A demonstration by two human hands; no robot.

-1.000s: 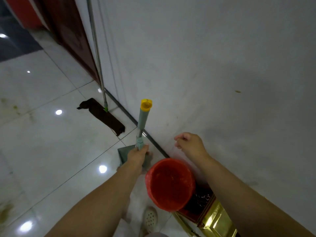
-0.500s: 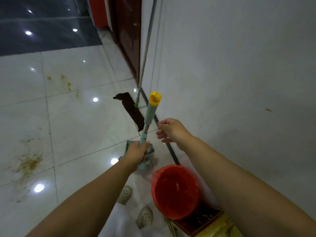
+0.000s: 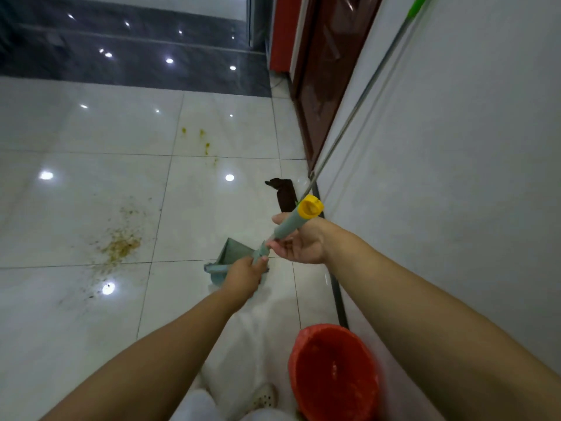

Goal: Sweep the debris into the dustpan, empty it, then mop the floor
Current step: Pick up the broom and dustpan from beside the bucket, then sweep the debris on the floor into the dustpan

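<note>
A teal dustpan (image 3: 232, 253) stands on the white tile floor by the wall. Its teal handle (image 3: 290, 224), with a yellow cap (image 3: 310, 206), slants up toward me. My left hand (image 3: 244, 276) grips the handle's lower part just above the pan. My right hand (image 3: 300, 242) holds the upper grip between thumb and fingers. Brownish debris (image 3: 120, 245) is scattered on the floor to the left of the pan. A mop leans on the wall, its metal pole (image 3: 362, 97) running up to the right, its dark head (image 3: 284, 196) on the floor.
A red bucket (image 3: 334, 372) stands against the wall at lower right, near my white shoe (image 3: 264, 397). Small yellow stains (image 3: 203, 138) mark the tiles farther off. A dark red door (image 3: 326, 71) is set in the right wall. A dark floor strip (image 3: 127, 56) lies beyond.
My view has swung left and up, showing the debris. My right hand moved from near the wall onto the upper handle. My left hand kept its hold low on the handle.
</note>
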